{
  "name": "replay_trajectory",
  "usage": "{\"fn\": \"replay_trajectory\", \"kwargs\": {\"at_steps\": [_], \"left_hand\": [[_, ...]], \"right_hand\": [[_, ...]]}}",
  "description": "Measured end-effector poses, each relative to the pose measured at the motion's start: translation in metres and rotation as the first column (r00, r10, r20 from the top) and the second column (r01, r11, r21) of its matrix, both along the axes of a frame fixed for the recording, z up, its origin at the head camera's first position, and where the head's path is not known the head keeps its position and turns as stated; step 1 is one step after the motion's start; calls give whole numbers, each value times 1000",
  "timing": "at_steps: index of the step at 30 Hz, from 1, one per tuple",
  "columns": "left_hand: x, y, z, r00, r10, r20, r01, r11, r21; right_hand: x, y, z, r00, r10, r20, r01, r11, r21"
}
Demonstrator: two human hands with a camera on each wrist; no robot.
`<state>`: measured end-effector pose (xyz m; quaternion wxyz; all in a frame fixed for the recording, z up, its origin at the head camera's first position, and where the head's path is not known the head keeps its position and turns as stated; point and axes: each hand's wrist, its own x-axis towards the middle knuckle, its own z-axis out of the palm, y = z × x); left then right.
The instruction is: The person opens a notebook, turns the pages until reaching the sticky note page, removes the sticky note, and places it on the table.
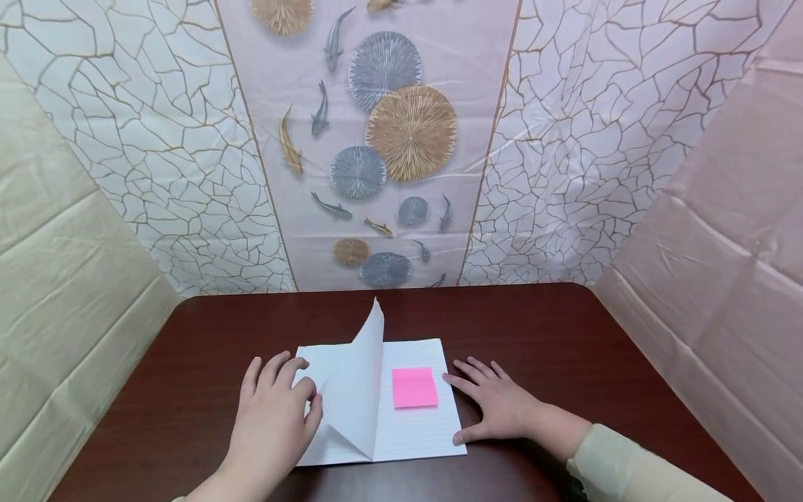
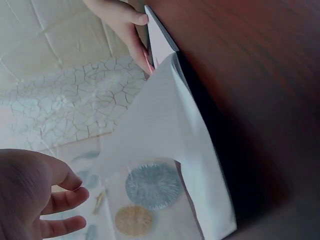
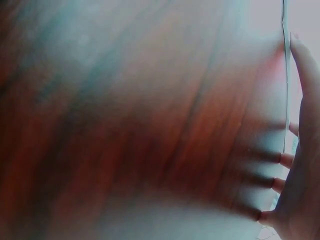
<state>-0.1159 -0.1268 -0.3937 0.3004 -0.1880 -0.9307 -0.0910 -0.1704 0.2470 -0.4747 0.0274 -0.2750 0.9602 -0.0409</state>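
Note:
An open notebook (image 1: 417, 436) with lined pages lies on the brown table. In the head view, one page (image 1: 357, 397) stands lifted from the middle, its upper corner raised and its side drawn leftward. My left hand (image 1: 270, 418) pinches that page's free edge between thumb and curled index finger; the left wrist view shows the page (image 2: 150, 115) stretching toward the left hand (image 2: 45, 195). A pink sticky note (image 1: 415, 388) sits on the right-hand page. My right hand (image 1: 502, 404) rests with fingers spread at the notebook's right edge, thumb and index finger touching it.
The dark wooden table (image 1: 533, 328) has rounded far corners. Behind it hangs a patterned cloth (image 1: 389, 209) with fish and round motifs. Plain creased cloth walls (image 1: 709, 244) rise along both sides.

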Motion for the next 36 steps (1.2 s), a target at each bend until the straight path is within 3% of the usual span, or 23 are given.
{"fn": "replay_trajectory", "kwargs": {"at_steps": [4, 9, 20, 29, 36], "left_hand": [[3, -8, -4, 999, 27, 39, -28, 999, 24], [8, -14, -5, 988, 61, 142, -66, 997, 30], [17, -31, -13, 937, 144, 317, -139, 990, -39], [17, -37, -21, 898, 167, 407, -153, 986, -68], [19, -39, -30, 878, 186, 441, -150, 982, -115]], "right_hand": [[1, -1, 1, 1000, 0, 6, 0, 1000, -4], [1, -1, 2, 1000, -5, 5, 5, 1000, -9], [0, -1, -1, 1000, -5, 15, 5, 1000, -3], [-1, -1, -2, 1000, -10, 19, 10, 1000, -9], [-1, -1, -2, 1000, -12, 20, 12, 1000, -6]]}}
